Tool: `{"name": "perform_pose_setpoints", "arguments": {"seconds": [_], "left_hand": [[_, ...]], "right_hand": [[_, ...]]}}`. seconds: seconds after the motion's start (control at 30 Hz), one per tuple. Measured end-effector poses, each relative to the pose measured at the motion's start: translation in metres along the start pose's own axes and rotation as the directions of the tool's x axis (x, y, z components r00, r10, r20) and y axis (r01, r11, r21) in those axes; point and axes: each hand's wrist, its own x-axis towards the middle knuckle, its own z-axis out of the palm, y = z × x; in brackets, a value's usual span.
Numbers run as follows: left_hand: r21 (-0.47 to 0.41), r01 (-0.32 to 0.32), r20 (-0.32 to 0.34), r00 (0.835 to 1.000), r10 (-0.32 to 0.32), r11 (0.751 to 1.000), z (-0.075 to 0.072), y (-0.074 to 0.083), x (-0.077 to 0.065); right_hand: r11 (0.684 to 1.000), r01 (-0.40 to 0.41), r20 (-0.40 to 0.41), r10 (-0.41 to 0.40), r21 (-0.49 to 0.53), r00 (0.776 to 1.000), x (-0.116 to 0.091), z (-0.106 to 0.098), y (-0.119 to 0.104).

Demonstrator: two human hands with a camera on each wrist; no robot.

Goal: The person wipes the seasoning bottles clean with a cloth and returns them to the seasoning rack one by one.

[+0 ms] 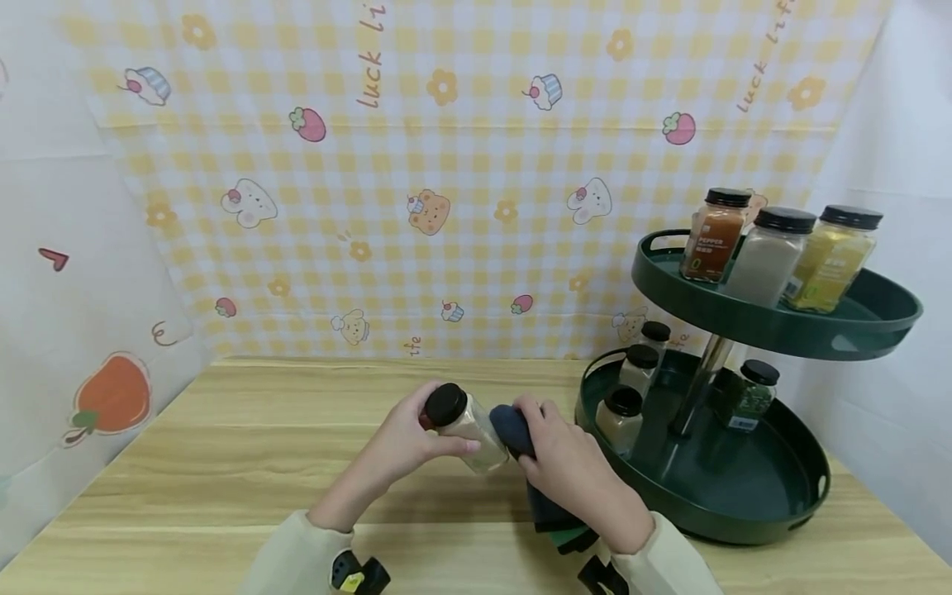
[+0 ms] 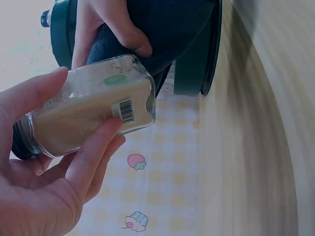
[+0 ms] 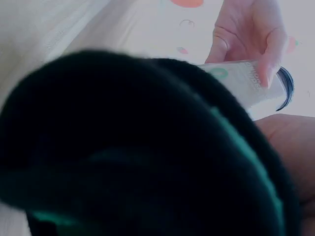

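My left hand (image 1: 414,438) grips a glass spice jar (image 1: 476,434) with a black lid, tilted over the table. In the left wrist view the jar (image 2: 93,105) shows pale tan powder, a barcode sticker and a green mark, with thumb and fingers on opposite sides. My right hand (image 1: 568,459) holds a folded dark blue cloth (image 1: 513,430) right at the jar's base end. The cloth hangs down below the hand, with a green layer at its lower end. In the right wrist view the dark cloth (image 3: 133,147) fills most of the picture and hides much of the right hand.
At the right stands a dark green two-tier round rack (image 1: 744,496). Its upper tray (image 1: 781,326) bears a pepper jar (image 1: 714,235), a white-powder jar (image 1: 769,256) and a yellow jar (image 1: 833,260). Several black-lidded jars stand below, including a green herb jar (image 1: 747,397). A patterned cloth backdrop (image 1: 461,165) hangs behind.
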Motion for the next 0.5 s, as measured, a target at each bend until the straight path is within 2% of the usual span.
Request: {"name": "perform_pose_setpoints", "arguments": {"seconds": [0.2,0.37,0.5], "left_hand": [[0.033,0.016,-0.005,1.000,-0.016,0.999,0.003,-0.001,0.000],[0.101,0.010,-0.023,1.000,-0.007,0.995,0.005,-0.002,0.000],[0.113,0.001,-0.019,1.000,0.001,0.994,0.006,-0.004,-0.001]], "right_hand": [[1.000,0.003,-0.005,-0.003,0.003,1.000,-0.001,-0.001,-0.003],[0.996,0.047,-0.064,-0.043,0.071,0.997,-0.006,-0.009,-0.016],[0.992,0.072,-0.108,-0.061,0.102,0.992,-0.009,-0.013,-0.024]]}}
